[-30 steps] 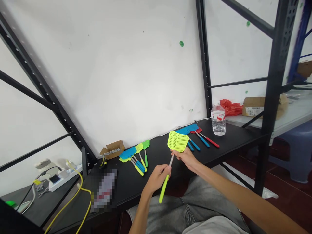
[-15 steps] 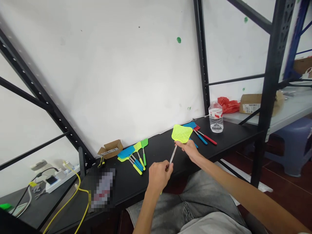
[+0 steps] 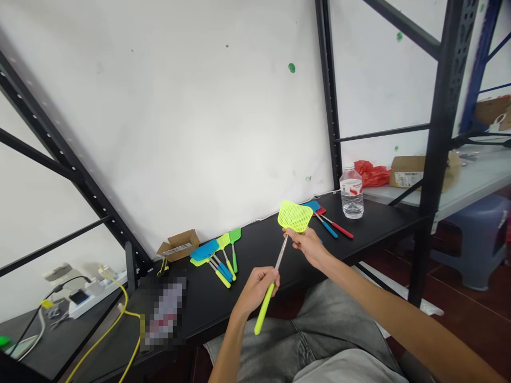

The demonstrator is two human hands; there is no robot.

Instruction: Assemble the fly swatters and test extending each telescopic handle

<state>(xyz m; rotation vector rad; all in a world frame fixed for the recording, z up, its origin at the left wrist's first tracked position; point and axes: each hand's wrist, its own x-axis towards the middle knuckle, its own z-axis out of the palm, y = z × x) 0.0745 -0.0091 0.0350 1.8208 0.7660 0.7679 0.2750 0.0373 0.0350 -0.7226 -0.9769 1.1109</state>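
Between my hands is a yellow-green fly swatter [image 3: 294, 216], its mesh head raised and its handle angled down toward my lap. My left hand [image 3: 260, 285] is closed around the metal rod, just above the yellow-green grip. The fingers of my right hand [image 3: 305, 242] pinch the neck where the head meets the rod. On the black table to the left lie several fly swatters [image 3: 215, 255] with blue, yellow-green and green heads, partly overlapping. Behind the raised head, to the right, are a blue fly swatter [image 3: 328, 227] and a red fly swatter [image 3: 339, 229].
A water bottle [image 3: 352, 194] stands at the table's right end. An open cardboard box [image 3: 179, 246] sits at the back left, with a blurred-out item [image 3: 164, 314] in front of it. Yellow cable [image 3: 126, 303] and a power strip [image 3: 96, 295] are at far left. Black rack posts [image 3: 435, 133] frame the table.
My left hand has shifted its hold, and the yellow-green grip now shows below it. My right hand stays at the swatter's neck. The view has moved slightly.
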